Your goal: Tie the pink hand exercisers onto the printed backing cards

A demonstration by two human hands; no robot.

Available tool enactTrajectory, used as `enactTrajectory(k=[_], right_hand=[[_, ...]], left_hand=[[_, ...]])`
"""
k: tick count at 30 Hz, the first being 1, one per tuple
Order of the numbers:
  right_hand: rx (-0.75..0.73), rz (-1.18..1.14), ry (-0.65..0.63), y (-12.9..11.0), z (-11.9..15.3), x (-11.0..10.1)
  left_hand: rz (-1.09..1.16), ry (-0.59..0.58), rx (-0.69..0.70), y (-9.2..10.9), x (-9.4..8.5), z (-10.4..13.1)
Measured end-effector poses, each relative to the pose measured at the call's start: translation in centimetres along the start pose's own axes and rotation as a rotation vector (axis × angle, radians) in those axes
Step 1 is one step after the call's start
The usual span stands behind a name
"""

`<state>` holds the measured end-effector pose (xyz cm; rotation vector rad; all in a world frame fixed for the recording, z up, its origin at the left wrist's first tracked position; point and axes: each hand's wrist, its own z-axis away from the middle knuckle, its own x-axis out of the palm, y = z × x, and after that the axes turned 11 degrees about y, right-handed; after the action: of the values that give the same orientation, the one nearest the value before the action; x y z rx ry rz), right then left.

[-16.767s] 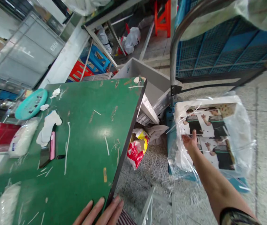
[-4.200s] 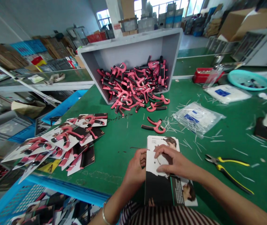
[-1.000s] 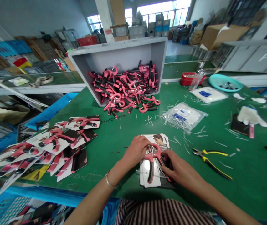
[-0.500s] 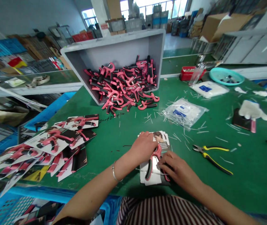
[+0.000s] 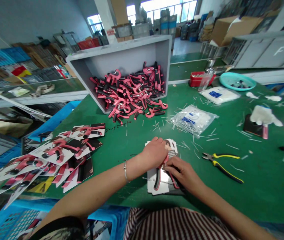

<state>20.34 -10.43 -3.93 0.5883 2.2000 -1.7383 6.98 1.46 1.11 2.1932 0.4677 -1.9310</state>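
A pink and black hand grip [image 5: 157, 179] lies on a stack of printed cards [image 5: 163, 189] near the table's front edge. Over the top of the grip, my left hand [image 5: 155, 152] is closed, its fingertips pressing at the coiled end and hiding part of it. My right hand [image 5: 181, 171] pinches at the grip's upper right side, near the spring; whatever is between the fingertips is too small to make out. A thin clear tie [image 5: 148, 180] sticks out across the cards at the left.
Behind stands a tilted grey bin [image 5: 122, 45] of hand grips. Carded grips [image 5: 62, 150] are piled at the left. Yellow-handled pliers [image 5: 215, 162], a bag of ties [image 5: 193, 120], a white glove [image 5: 264, 116] and a turquoise tray [image 5: 237, 81] lie to the right.
The camera view has shifted slightly. My right hand has moved up and left along the grip, closer to my left hand. My left hand stays at the grip's top.
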Motion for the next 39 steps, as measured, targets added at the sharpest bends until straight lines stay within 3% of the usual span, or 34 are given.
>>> enactTrajectory(k=[7, 18, 23, 26, 30, 33, 39], right_hand=[[-0.022, 0.012, 0.058, 0.1, 0.5, -0.2], [-0.008, -0.025, 0.065, 0.8, 0.4, -0.3], [-0.028, -0.044, 0.054, 0.9, 0.3, -0.5], [-0.027, -0.05, 0.057, 0.9, 0.4, -0.4], [0.0, -0.052, 0.094, 1.0, 0.4, 0.1], [0.033, -0.03, 0.123, 1.0, 0.1, 0.5], [0.037, 0.022, 0.092, 0.8, -0.3, 0.5]], left_hand=[[0.026, -0.056, 0.245, -1.5, -0.4, -0.8], [0.168, -0.046, 0.288, -1.5, 0.8, -1.0], [0.248, -0.028, 0.307, -1.1, 0.5, -0.4], [0.268, 0.013, 0.211, -0.9, -0.2, 0.9], [0.466, 0.083, -0.115, -0.5, -0.1, 3.6], [0.692, 0.22, -0.3, 0.1, 1.6, 5.3], [0.807, 0.444, -0.439, 1.8, 4.8, 6.2]])
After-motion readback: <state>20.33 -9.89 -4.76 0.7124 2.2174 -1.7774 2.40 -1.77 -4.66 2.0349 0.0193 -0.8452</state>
